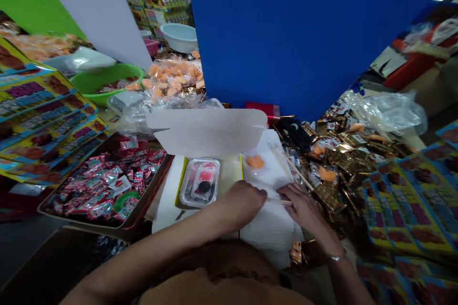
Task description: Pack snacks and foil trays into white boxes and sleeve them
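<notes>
In the head view my left hand (248,205) is closed, with its fingers pinching one end of some thin pale wooden sticks (276,200). My right hand (300,205) curls around the other end of these sticks. Both hands are over a stack of white sheets (263,226). Left of them an open box with a raised white lid (211,128) holds a foil tray (182,190). Inside the tray is a clear packet with a red and a black part (204,187). An orange piece in clear wrap (255,161) lies on the white surface beyond my hands.
A carton of small red packets (103,181) stands left, below stacked printed boxes (46,109). Behind are a green basin (107,83) and wrapped orange pieces (177,76). Gold packets (343,157) heap at right, beside more printed boxes (411,195). A blue panel (279,33) rises ahead.
</notes>
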### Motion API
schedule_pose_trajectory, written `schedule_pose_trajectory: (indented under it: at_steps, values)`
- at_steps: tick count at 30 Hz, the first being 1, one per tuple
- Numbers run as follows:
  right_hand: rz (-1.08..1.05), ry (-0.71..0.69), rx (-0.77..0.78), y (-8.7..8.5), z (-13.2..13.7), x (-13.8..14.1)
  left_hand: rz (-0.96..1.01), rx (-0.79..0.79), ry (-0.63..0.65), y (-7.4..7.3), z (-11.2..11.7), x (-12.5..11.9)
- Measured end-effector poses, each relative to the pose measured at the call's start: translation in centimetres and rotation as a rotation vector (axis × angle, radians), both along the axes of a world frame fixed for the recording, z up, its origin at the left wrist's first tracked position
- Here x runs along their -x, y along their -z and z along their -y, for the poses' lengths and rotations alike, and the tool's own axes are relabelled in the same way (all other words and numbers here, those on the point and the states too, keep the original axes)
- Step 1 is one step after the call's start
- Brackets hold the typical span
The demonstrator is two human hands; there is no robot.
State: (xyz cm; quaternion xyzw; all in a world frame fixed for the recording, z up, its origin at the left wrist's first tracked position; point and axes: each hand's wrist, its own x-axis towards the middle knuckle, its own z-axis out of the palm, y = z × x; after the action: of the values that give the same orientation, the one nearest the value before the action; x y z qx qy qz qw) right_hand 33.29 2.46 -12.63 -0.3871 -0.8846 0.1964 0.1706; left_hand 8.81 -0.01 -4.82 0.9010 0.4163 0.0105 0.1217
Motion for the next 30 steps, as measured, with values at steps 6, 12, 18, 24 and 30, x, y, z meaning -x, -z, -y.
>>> schedule_pose_trajectory:
  at_steps: [6,12,18,24,30]
  values:
    - [-0.150,0.191,-0.054,0.8,-3.2,-4.0,0.215,-0.290,-0.709,-1.8,7.9,14.3]
    - [-0.085,0.562,-0.264,1.0,-8.3,-5.3,0.312,-0.258,-0.733,-1.0,13.5,15.7]
    - [-0.316,0.362,0.025,0.8,-7.3,0.0,0.300,0.128,-0.611,-1.8,8.3,16.7]
    - [-0.170,0.267,-0.104,-0.7,-5.1,0.9,-0.229,-0.256,-0.609,1.2,2.7,15.0]
    - [0.189,0.701,-0.057,0.2,-8.7,-3.3,0.009,-0.172,-0.289,3.9,-0.2,15.0]
